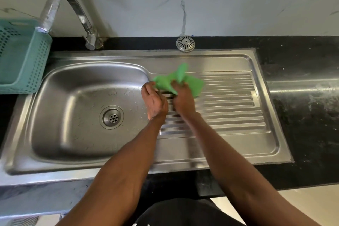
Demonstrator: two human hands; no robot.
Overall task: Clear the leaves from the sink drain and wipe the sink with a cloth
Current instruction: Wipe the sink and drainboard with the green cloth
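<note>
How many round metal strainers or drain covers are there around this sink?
2. One drain sits in the basin floor, clear of leaves. A loose strainer lies on the counter behind the drainboard. The hands and cloth may hide others.

White marble-look wall [220, 2] with grey veining behind a black speckled counter [302, 115]. A perforated teal basket [23, 55] stands at the left edge. A round metal strainer cap [185, 43] rests on the counter by the wall. Pale floor [315, 205] shows at lower right.
</note>
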